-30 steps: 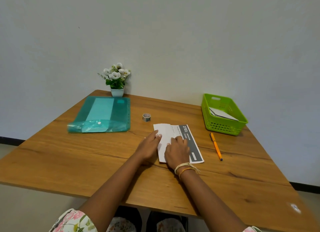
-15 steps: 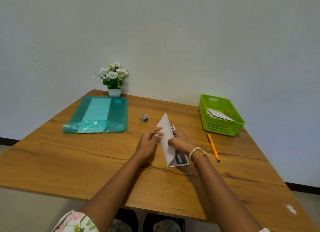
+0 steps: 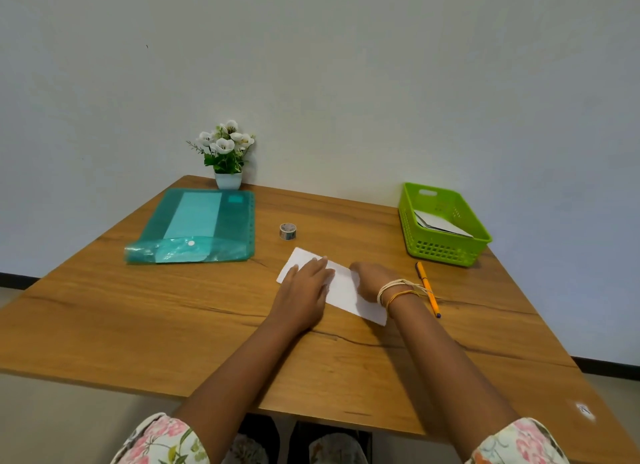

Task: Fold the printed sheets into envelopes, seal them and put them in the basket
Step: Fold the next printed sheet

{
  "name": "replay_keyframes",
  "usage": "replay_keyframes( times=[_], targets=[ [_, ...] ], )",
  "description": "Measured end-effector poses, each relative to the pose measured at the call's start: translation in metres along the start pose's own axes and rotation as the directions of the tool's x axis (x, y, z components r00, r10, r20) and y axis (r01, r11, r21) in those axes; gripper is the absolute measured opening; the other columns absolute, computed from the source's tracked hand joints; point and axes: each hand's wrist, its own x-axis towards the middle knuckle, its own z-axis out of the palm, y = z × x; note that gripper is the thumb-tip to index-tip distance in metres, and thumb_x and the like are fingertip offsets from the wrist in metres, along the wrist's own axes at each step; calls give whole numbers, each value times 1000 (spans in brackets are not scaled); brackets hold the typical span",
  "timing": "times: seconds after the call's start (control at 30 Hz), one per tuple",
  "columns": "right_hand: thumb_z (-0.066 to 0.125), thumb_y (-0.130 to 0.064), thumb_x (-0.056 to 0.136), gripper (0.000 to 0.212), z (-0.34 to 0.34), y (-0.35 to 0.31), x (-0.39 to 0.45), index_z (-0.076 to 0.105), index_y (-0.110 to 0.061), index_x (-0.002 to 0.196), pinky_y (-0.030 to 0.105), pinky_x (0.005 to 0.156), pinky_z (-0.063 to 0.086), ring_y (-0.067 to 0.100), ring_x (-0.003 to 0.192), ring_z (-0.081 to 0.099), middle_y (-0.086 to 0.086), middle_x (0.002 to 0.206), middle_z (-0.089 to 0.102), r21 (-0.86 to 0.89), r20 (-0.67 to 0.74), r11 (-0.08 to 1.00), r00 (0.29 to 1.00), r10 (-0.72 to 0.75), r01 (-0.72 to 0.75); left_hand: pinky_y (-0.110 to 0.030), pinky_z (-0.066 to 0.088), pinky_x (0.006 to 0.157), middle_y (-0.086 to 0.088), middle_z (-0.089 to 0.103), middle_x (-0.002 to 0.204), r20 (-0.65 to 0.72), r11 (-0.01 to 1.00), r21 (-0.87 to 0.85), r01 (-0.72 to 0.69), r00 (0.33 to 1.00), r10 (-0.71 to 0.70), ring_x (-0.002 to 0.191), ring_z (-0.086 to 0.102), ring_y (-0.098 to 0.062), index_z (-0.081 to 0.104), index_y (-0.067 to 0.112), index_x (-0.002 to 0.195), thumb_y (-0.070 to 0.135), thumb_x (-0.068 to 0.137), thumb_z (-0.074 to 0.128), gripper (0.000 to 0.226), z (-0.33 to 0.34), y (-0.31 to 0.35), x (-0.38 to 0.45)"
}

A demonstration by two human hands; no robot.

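Her left hand (image 3: pixel 304 283) lies flat, fingers straight, pinning the folded white paper sheet (image 3: pixel 341 289) to the wooden table (image 3: pixel 173 325), while her right hand (image 3: pixel 372 278) rests on it, seemingly creasing it, grip unclear.

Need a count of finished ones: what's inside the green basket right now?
The green basket holds folded white paper leaning against its left wall. It could be one piece or several overlapping; the near wall hides the bottom, so the count is unclear.
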Motion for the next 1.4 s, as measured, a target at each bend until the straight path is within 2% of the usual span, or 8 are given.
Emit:
replay_keyframes(
  times=[0.13, 0.3, 0.43, 0.67, 1.07, 1.17, 1.27, 1.4],
  targets=[
    [49, -14, 92, 43, 16, 3, 5, 50, -30, 132, 40, 98, 41, 31, 118, 51, 9, 126, 54, -118, -229, 993, 973, -4, -24, -37, 25, 112, 0, 32, 155, 124, 997, 59, 50, 991, -57, 142, 27, -17, 43, 21, 141, 33, 98, 39, 45, 1, -2, 1],
    [45, -17, 91, 46, 46, -9, -4, 44, -16, 137, 37, 105, 34, 27, 128, 42, 9, 138, 48, 14, -451, 997, 891, -56, 70, -41, 25, 109, 2, 25, 157, 190, 986, 156, 54, 978, -84, 145, 21, -16, 31, 23, 147, 40, 99, 29, 51, -1, 0, 3],
    [32, -26, 99, 51, 62, -22, -9, 29, -14, 148, 39, 117, 22, 20, 145, 21, 6, 157, 26, 61, -354, 979, 922, -160, 194, -38, 18, 113, 3, 19, 159, 224, 982, 178, 55, 970, -95, 146, 14, -13, 22, 23, 151, 39, 101, 23, 53, -1, 1, 1],
    [22, -37, 101, 59, 62, 5, -11, 10, -15, 154, 37, 119, 8, 17, 149, 5, 2, 162, 6, 53, -244, 996, 968, -57, 73, -38, 6, 119, 5, 5, 161, 288, 967, 212, 143, 936, -201, 148, 3, -11, 9, 21, 154, 42, 101, 19, 58, -6, -9, 0],
    [20, -42, 101, 61, 59, 24, -27, 8, -13, 154, 40, 120, 5, 19, 149, 2, 4, 162, 3, 18, -269, 999, 962, 50, -47, -40, 6, 120, 2, 5, 161, 267, 947, 249, 203, 925, -269, 148, 3, -13, 8, 20, 154, 42, 101, 18, 58, -17, -19, -7],
    [23, -46, 100, 64, 65, 6, -33, 8, -15, 154, 39, 121, 6, 18, 149, 1, 3, 162, 2, 14, -357, 998, 932, -56, 65, -41, 8, 120, 2, 6, 161, 249, 943, 258, 210, 929, -275, 148, 5, -14, 8, 20, 153, 43, 101, 18, 58, -15, -19, -8],
    [25, -44, 100, 62, 70, -11, -32, 11, -17, 154, 38, 120, 9, 17, 149, 5, 2, 162, 7, 26, -296, 982, 939, -173, 189, -41, 8, 120, 2, 7, 161, 236, 944, 258, 207, 934, -270, 148, 5, -14, 9, 21, 153, 44, 100, 18, 59, -13, -20, -8],
    [22, -42, 101, 58, 70, -7, -21, 13, -18, 153, 37, 119, 9, 17, 149, 8, 0, 162, 10, 40, -258, 991, 960, -113, 128, -41, 8, 119, 1, 8, 161, 215, 947, 240, 212, 940, -265, 148, 5, -15, 11, 23, 153, 50, 99, 20, 61, -13, -20, -9]
  ],
)
